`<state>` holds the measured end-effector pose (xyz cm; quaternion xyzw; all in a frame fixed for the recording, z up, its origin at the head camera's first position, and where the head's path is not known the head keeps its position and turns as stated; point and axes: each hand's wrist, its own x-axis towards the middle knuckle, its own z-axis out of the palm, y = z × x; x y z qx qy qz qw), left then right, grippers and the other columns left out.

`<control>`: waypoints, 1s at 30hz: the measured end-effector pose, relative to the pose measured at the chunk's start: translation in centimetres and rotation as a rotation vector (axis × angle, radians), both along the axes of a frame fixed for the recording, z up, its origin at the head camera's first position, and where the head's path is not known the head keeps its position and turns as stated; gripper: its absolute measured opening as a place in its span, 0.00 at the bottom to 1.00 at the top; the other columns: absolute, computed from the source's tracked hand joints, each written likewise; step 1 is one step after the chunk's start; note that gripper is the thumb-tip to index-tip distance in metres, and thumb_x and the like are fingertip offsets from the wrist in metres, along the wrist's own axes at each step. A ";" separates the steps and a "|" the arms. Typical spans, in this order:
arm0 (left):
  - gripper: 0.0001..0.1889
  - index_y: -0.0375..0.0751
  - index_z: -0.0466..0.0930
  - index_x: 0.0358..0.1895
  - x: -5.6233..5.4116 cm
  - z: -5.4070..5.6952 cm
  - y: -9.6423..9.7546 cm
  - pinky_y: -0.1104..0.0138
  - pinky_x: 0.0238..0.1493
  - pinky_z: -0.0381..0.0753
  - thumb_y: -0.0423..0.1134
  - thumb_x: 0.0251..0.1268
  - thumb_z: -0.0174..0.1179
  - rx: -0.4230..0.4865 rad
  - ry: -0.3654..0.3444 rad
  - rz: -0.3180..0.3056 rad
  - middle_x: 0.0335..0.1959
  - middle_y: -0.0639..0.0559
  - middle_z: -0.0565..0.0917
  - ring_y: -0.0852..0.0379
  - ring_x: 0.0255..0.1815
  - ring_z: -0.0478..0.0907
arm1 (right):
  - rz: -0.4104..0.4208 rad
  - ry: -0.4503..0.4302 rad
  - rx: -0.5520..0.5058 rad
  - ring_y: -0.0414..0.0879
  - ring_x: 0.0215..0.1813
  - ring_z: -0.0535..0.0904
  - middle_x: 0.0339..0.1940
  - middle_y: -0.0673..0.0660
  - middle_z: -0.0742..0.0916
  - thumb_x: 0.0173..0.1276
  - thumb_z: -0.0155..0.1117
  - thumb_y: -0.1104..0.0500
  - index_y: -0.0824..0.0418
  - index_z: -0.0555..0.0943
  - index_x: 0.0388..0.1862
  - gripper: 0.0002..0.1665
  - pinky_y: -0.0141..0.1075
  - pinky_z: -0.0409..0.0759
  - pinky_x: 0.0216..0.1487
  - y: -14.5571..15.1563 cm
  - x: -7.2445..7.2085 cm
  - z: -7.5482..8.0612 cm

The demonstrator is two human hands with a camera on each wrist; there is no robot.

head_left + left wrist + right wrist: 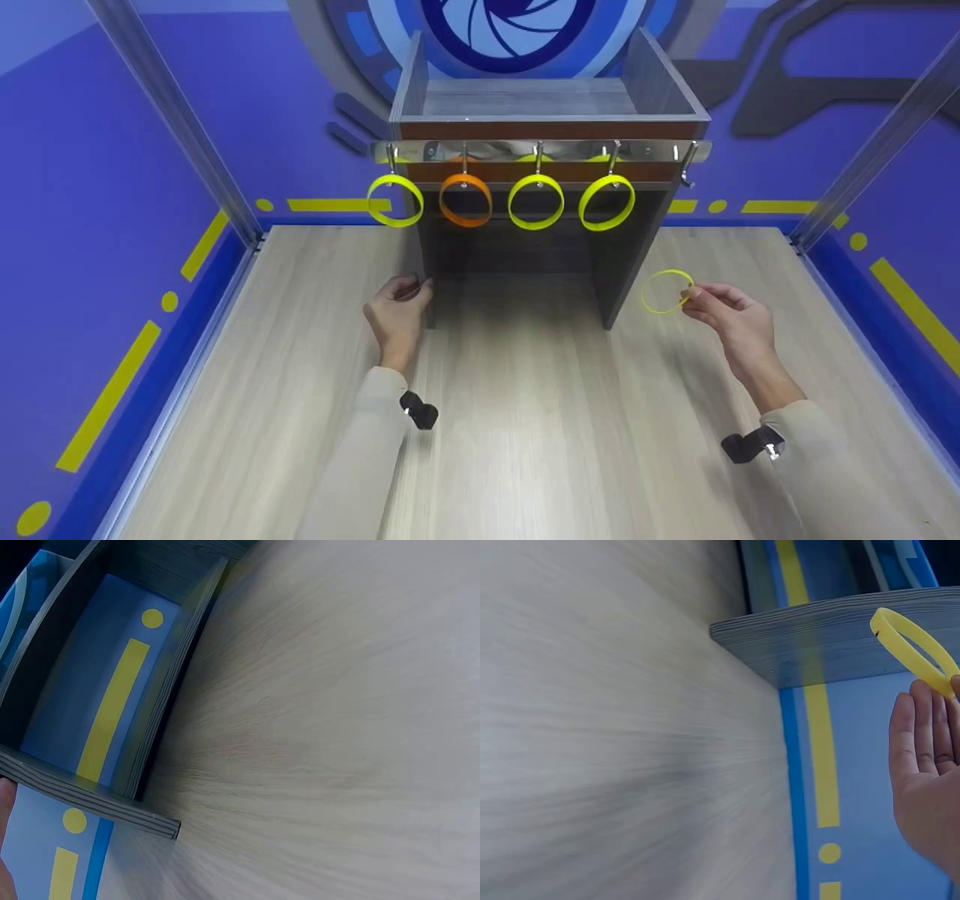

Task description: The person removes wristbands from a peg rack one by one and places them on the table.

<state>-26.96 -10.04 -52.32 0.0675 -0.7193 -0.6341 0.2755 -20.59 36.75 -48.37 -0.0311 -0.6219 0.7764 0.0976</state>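
Note:
My right hand (pixel 739 326) pinches a thin yellow ring (pixel 643 294) between thumb and fingertips, to the right of a grey wooden stand (pixel 630 262). In the right wrist view the ring (pixel 900 649) tilts up from the fingers, in front of the stand's side panel. My left hand (pixel 397 315) is beside the stand's left panel, fingers loosely bent, with no held thing visible. Only its fingertips (pixel 6 802) show in the left wrist view, by the panel's outer face. An orange ring (pixel 466 201) and three yellow rings (pixel 536 202) hang from hooks.
A metal hook rail (pixel 499 151) runs across the stand's front; its far-right hook (pixel 688 169) bears no ring. The stand has an open tray top (pixel 525 97). Pale wood-grain tabletop (pixel 517 420) lies below, with blue patterned walls (pixel 90 187) on the sides and behind.

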 end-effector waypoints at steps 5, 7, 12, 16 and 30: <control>0.08 0.33 0.91 0.36 0.0 -0.1 0.0 0.72 0.38 0.88 0.28 0.54 0.79 0.004 -0.010 0.001 0.35 0.44 0.92 0.48 0.37 0.91 | -0.002 -0.027 0.012 0.47 0.44 0.91 0.43 0.59 0.93 0.73 0.72 0.66 0.75 0.83 0.52 0.15 0.38 0.87 0.54 0.0 -0.3 -1.3; 0.08 0.34 0.91 0.36 0.0 -0.1 0.0 0.72 0.37 0.87 0.28 0.54 0.80 0.013 -0.010 0.001 0.34 0.44 0.92 0.48 0.37 0.91 | -0.006 -0.040 0.016 0.47 0.44 0.91 0.43 0.59 0.93 0.73 0.72 0.66 0.76 0.82 0.53 0.16 0.38 0.87 0.54 0.0 -0.4 -1.7; 0.08 0.33 0.91 0.36 0.0 -0.1 0.0 0.72 0.37 0.88 0.29 0.53 0.80 0.012 0.009 0.002 0.34 0.44 0.92 0.48 0.37 0.92 | -0.012 -0.065 0.022 0.46 0.43 0.91 0.43 0.59 0.92 0.73 0.72 0.65 0.76 0.82 0.53 0.16 0.39 0.87 0.54 0.0 -0.5 -2.7; 0.08 0.33 0.90 0.36 0.0 -0.1 0.0 0.71 0.38 0.88 0.28 0.54 0.80 0.006 0.023 -0.001 0.34 0.44 0.92 0.48 0.37 0.92 | -0.020 -0.091 0.009 0.46 0.43 0.91 0.42 0.58 0.92 0.74 0.71 0.66 0.75 0.83 0.52 0.14 0.39 0.88 0.53 0.0 -0.6 -3.4; 0.07 0.34 0.90 0.36 0.1 0.2 0.1 0.69 0.39 0.89 0.29 0.55 0.77 -0.012 0.010 -0.010 0.35 0.45 0.91 0.49 0.37 0.92 | -0.080 -0.219 0.125 0.41 0.42 0.90 0.39 0.52 0.92 0.77 0.68 0.65 0.73 0.82 0.53 0.13 0.35 0.87 0.54 -0.4 -0.7 -5.5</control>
